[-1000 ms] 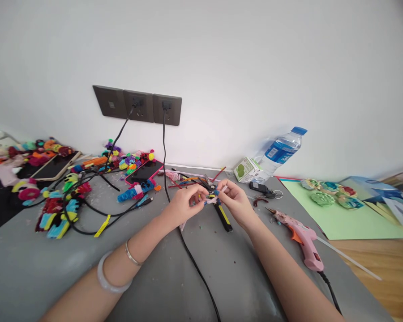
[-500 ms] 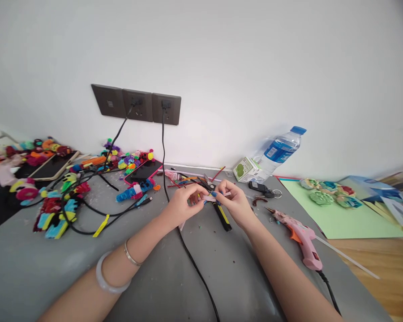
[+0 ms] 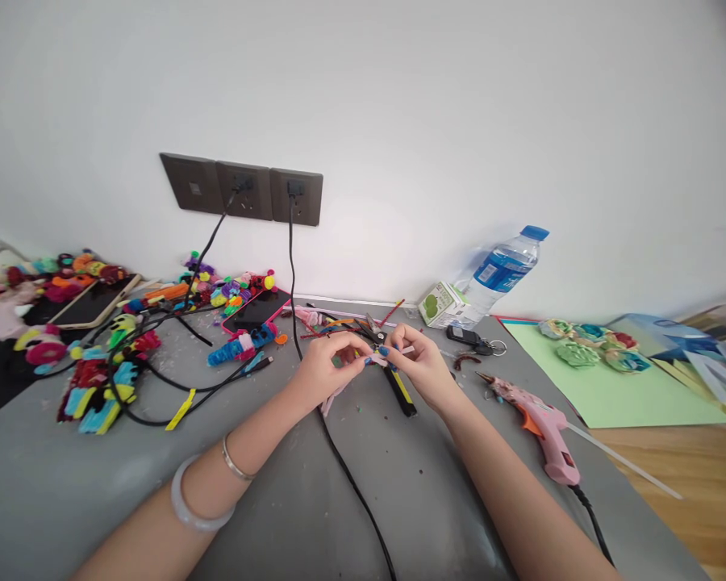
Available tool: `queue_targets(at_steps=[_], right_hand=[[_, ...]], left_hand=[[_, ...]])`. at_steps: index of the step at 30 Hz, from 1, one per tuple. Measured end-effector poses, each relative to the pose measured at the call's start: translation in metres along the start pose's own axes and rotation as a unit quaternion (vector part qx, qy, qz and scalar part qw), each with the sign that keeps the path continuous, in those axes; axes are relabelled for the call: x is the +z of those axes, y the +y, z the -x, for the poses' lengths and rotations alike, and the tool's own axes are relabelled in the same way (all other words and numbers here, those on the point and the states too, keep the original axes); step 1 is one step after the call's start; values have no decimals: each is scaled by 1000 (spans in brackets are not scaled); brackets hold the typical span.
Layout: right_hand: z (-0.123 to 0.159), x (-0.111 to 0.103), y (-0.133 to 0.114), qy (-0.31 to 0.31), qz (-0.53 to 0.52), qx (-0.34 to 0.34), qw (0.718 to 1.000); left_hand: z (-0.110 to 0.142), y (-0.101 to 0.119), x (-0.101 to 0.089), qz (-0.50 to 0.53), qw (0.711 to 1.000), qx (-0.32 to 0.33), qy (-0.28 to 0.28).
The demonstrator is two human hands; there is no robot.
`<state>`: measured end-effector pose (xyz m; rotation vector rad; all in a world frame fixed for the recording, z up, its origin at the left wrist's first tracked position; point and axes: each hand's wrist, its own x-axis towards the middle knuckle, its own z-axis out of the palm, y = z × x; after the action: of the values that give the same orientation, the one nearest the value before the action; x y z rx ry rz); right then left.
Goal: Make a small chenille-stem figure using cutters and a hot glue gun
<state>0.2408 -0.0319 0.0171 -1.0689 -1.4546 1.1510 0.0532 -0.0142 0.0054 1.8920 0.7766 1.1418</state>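
Note:
My left hand [image 3: 330,369] pinches one part of a thin pale pink strip [image 3: 407,350], thumb and fingertips together. Close on its right, my right hand [image 3: 423,365] pinches the same strip, a short end sticking out past the fingers. The fingertips of both hands nearly meet, and the middle of the strip is mostly hidden by them. A pink length [image 3: 334,400] hangs below my left hand; whether it joins the strip, I cannot tell. Behind and beneath the hands lie pliers with black and yellow handles [image 3: 402,393], partly covered.
A pink glue gun [image 3: 548,436] with a glue stick lies right. At the back stand a water bottle [image 3: 502,274] and a small box [image 3: 439,303]. Black cables [image 3: 354,484] cross the grey table [image 3: 266,508]. Colourful fuzzy figures [image 3: 102,383] and phones [image 3: 257,311] lie left.
My left fingertips have moved slightly right, closer to my right hand, so less of the strip shows between them. The pink length below my left hand shows more.

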Motion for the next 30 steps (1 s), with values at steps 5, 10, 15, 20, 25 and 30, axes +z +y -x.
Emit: queue_targets(at_steps=[5, 10, 15, 20, 25, 30], right_hand=[[1, -3, 1, -7, -15, 10, 1000], [0, -8, 1, -18, -13, 8, 1000], [-1, -9, 2, -22, 0, -35, 999], [-1, -8, 0, -10, 13, -46, 999], [1, -7, -5, -1, 24, -42, 999], [0, -7, -4, -8, 26, -34, 999]], left_hand=[[-1, -4, -2, 38, 999, -1, 23], [-2, -8, -2, 89, 994, -28, 55], [-2, -9, -2, 110, 991, -50, 59], [-2, -7, -3, 101, 992, -55, 49], [-2, -6, -3, 91, 993, -58, 40], [-3, -5, -4, 115, 990, -73, 42]])
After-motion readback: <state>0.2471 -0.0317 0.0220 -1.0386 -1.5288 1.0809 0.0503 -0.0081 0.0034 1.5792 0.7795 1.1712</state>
